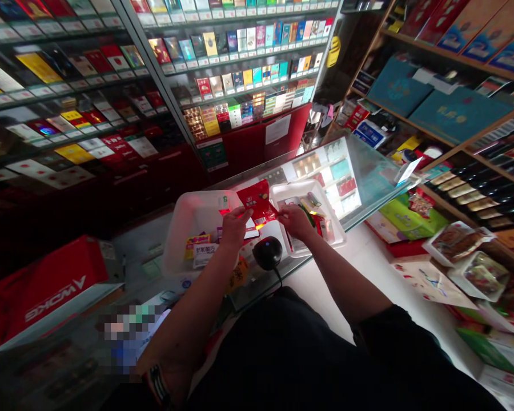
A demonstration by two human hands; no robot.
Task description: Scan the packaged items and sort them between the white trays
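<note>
Partly, the red packet [255, 197] is covered along its lower edge by the fingers, and its small print is too fine to read. A pixelated patch [131, 337] hides something beside the left forearm, the big red box [51, 291] at the left sinks into shadow, and the shelves at the top run out of view.

Underneath the hands is a glass counter [370, 171] bearing two white plastic tubs, the left tub [175, 228] and the right tub [341, 242], both with small packaged goods inside. A black scanner [268, 253] with a cable sits between them, on the person's side. Beyond the counter, glass shelves [240, 59] carry rows of small boxes; to the right, wooden shelves [454, 151] hold teal boxes [443, 105] and dark bottles, with more packages near the pale floor [368, 279].

Up in the air, the packet is above the inner end of the left tub, near the gap between the tubs. The left hand [235, 225] pinches its lower left edge, and the right hand [297, 221] pinches its lower right corner. Its printed front faces up toward the wearer, top edge away and slightly left; its long axis appears to slant from upper left to lower right, though the covered edge leaves this uncertain.
</note>
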